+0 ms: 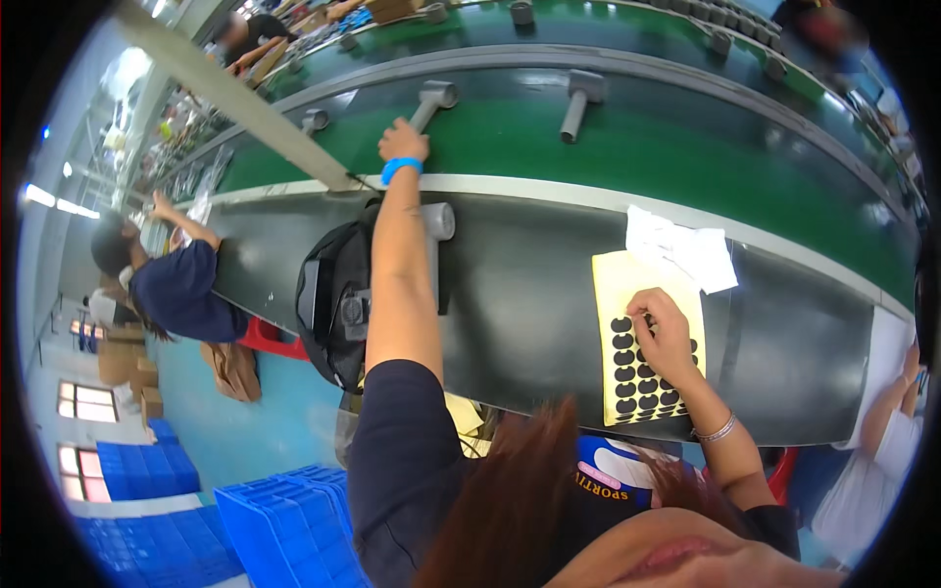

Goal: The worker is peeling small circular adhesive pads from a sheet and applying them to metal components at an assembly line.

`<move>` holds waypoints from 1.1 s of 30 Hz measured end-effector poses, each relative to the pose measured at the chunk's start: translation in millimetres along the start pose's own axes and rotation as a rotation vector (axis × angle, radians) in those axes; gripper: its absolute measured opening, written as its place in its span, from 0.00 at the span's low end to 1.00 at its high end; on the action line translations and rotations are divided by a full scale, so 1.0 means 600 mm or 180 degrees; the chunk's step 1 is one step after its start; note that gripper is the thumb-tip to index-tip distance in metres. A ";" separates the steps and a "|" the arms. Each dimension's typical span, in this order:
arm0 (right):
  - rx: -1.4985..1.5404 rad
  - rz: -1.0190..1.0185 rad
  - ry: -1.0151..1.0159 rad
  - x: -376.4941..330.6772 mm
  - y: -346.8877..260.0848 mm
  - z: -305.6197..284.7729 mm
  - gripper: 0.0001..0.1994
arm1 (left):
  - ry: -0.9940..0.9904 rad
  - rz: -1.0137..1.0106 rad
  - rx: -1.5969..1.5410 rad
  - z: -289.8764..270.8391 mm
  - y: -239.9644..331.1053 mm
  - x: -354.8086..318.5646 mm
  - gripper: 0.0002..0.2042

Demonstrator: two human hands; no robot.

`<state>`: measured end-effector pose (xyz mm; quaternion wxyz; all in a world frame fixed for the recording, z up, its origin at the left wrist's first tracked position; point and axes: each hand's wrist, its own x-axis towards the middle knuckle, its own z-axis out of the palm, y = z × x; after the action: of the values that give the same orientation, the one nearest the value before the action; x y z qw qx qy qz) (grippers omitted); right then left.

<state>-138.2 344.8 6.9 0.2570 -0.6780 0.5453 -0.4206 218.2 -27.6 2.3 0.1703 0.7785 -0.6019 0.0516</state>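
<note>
My left hand stretches over the green conveyor belt, its fingers closed at the handle end of a grey hair dryer body. A blue band circles that wrist. On the dark worktable, my right hand rests on a yellow sheet with rows of black, rounded stickers. Its thumb and fingertip pinch at a sticker near the top row; the fingers partly hide it. Another grey hair dryer body lies on the table beside my left forearm, which covers part of it.
More grey bodies ride the belt. A black backpack sits left of my forearm, and white paper lies behind the sheet. A beige post rises at the table's far edge. People sit on both sides; blue crates stand lower left.
</note>
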 end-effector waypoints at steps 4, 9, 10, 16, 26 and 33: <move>0.0019 0.0081 0.0026 0.006 0.000 -0.009 0.06 | 0.0623 0.0429 -0.0561 0.001 -0.018 0.033 0.16; 0.0042 0.0045 -0.0038 0.002 0.003 -0.010 0.06 | 0.1306 0.1359 -0.2156 -0.140 0.071 0.012 0.18; 0.0080 -0.0003 -0.0041 0.002 0.001 -0.009 0.06 | 0.1532 0.1516 -0.2533 -0.161 0.098 -0.020 0.20; 0.0923 0.0408 0.0057 -0.023 0.019 -0.014 0.05 | 0.0433 0.2863 -0.4055 -0.251 0.206 -0.272 0.18; -0.0489 -0.1567 0.1085 0.018 -0.116 -0.146 0.24 | 0.0085 0.3659 -0.3945 -0.264 0.301 -0.487 0.18; -0.1265 -0.1827 0.1426 0.007 -0.120 -0.130 0.21 | -0.0113 0.3648 -0.4025 -0.276 0.322 -0.540 0.21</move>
<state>-166.5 369.3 106.4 -0.1316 -0.7306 0.4472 -0.4989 -33.1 282.7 104.3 0.5110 0.1129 -0.8210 -0.2281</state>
